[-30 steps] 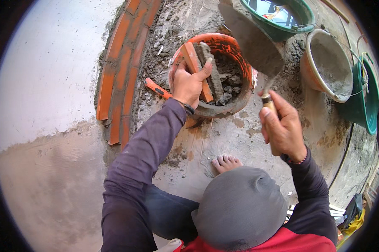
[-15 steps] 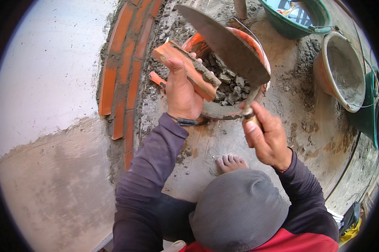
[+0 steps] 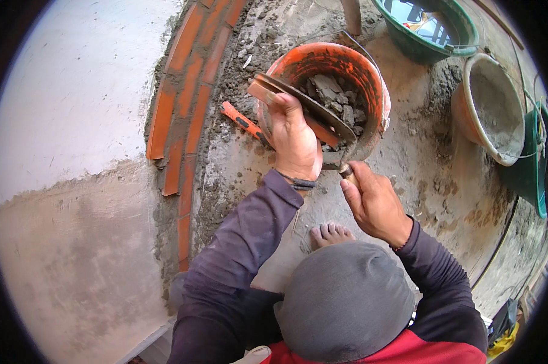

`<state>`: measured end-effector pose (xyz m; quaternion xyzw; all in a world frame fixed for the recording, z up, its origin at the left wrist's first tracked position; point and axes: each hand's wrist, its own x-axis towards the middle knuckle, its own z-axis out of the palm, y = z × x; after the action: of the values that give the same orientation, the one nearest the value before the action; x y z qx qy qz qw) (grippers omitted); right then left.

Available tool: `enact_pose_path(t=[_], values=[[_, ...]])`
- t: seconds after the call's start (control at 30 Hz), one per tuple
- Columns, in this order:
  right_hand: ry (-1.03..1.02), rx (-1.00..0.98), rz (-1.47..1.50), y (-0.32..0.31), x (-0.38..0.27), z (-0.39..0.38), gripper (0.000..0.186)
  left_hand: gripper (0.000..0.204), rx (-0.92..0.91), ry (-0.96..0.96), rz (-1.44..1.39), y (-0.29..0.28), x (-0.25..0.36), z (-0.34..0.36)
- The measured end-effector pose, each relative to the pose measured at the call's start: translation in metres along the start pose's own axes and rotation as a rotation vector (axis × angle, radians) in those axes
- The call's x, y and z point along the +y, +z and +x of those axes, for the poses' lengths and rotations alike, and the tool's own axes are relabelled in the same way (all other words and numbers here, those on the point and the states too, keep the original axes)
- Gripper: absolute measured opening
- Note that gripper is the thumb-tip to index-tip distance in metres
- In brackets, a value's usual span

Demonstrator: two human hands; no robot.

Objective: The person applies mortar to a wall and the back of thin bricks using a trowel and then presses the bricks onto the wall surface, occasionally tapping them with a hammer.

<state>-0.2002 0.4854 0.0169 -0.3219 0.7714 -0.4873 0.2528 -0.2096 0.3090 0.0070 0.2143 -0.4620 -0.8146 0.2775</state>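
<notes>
Fingers (image 3: 283, 106) of the left hand (image 3: 295, 145) are clenched around an orange brick (image 3: 268, 91), thumb side toward the bucket, brick held tilted over the near rim of the orange bucket (image 3: 371, 79). Right hand (image 3: 374, 203) is clenched on the handle of a trowel (image 3: 313, 109); the handle sits in the fist just below the bucket, and the dark blade runs up-left and lies flat against the brick's face, touching it.

Brick position: above the bucket's left rim, not on the wall. Bucket holds grey mortar lumps (image 3: 334, 97) and stands on the mortar-smeared floor (image 3: 419, 182).

Left of the hands: a curved course of orange bricks (image 3: 186, 91) set on edge, wet mortar packed along its right side. An orange-handled tool (image 3: 240, 120) lies on the mortar between that course and the bucket, partly hidden behind the left hand.

Upper right: a green tub (image 3: 431, 48) with water, and beside it a tan bucket (image 3: 492, 109) coated in grey mortar, well apart from the hands.

Bare toes (image 3: 331, 233) show on the floor just below the right hand. Both sleeves are dark purple-grey; a grey head covering (image 3: 346, 303) fills the lower centre.
</notes>
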Motion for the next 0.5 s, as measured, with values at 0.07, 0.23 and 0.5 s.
enact_pose_path(t=[0.07,0.23,0.5], values=[[-0.03,0.075,-0.001,0.0,-0.003,-0.003,0.032,0.074,0.02,-0.019,0.004,0.002,-0.001,-0.003],[-0.093,0.098,-0.018,-0.001,-0.004,-0.007,0.031,0.06,-0.056,0.026,0.029,0.006,0.004,-0.004],[-0.029,0.047,-0.002,0.011,-0.007,-0.011,0.028,0.034,-0.036,0.044,-0.013,-0.011,0.032,-0.007]])
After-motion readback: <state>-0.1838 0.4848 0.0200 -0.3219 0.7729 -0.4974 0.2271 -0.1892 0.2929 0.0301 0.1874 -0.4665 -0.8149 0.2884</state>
